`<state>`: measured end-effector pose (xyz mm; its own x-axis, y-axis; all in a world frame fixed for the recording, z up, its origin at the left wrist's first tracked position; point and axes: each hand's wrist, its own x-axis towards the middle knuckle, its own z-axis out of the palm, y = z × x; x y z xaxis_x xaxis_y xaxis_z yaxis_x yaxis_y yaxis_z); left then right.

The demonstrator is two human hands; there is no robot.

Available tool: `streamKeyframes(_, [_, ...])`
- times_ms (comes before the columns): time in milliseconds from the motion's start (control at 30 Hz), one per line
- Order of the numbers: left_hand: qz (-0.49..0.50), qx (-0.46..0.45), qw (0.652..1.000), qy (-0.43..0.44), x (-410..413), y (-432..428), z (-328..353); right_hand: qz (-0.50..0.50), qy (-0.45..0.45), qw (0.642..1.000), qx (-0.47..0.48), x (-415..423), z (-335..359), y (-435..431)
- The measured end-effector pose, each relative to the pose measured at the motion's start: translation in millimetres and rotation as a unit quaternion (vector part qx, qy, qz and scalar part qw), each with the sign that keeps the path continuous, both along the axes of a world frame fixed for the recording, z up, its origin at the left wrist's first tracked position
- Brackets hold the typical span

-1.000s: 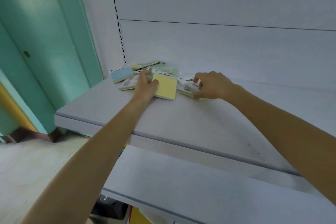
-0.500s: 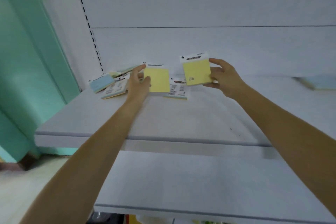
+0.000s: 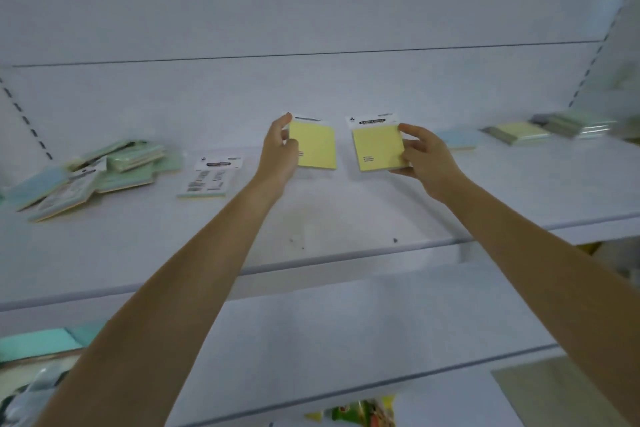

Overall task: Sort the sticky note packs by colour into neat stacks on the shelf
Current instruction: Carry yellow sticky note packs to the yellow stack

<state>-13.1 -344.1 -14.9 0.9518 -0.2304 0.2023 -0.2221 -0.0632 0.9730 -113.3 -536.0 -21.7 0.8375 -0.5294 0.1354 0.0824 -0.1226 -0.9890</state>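
My left hand [image 3: 280, 152] grips a yellow sticky note pack [image 3: 316, 146] by its left edge, held upright above the white shelf [image 3: 311, 218]. Beside it, my right hand [image 3: 420, 156] holds a second yellow pack [image 3: 377, 146] by its right edge. The two packs hang a small gap apart, faces toward me. A jumbled pile of green and blue packs [image 3: 93, 172] lies at the shelf's left. One pack lies face down [image 3: 211, 177] just left of my left hand. At the right sit a blue pack [image 3: 457, 139], a yellow stack [image 3: 516, 132] and a greenish stack [image 3: 575, 124].
The shelf's back panel rises behind the packs, with slotted uprights at far left and right. A lower shelf [image 3: 346, 340] sits under my forearms. Below it, colourful packaging [image 3: 360, 414] shows at the bottom edge.
Both hands lifted a yellow pack each off the left pile and carried them right along the shelf. The view swung right, revealing the stacks at the shelf's right.
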Motion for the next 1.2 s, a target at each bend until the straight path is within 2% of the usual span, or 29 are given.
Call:
streamKeyframes(167, [-0.038,0.012,0.999,-0.005,-42.9,-102.8,-4.9,-0.038,-0.001,0.999,-0.029,-59.1,-6.6,-95.5])
streamKeyframes(333, [-0.053,-0.013,0.998,-0.005,-85.0,-208.5,-4.6,-0.070,0.012,0.996,-0.047,-115.6,-1.9,-205.2])
streamKeyframes(500, [-0.068,0.007,0.998,0.013,-112.1,-273.4,-9.3,-0.122,0.025,0.992,-0.033,-138.8,-1.9,-277.7])
streamKeyframes(867, [-0.046,-0.009,0.999,0.008,-74.4,-368.9,11.0,-0.147,0.017,0.989,-0.025,-94.2,11.5,-357.1])
streamKeyframes(1067, [-0.005,-0.020,1.000,0.010,-54.6,-389.8,10.4,-0.104,0.045,0.989,-0.091,-54.7,15.8,-380.4])
streamKeyframes(1200, [0.038,-0.040,0.998,0.002,-41.5,-395.2,11.6,-0.091,0.104,0.970,-0.201,-28.7,7.9,-396.9])
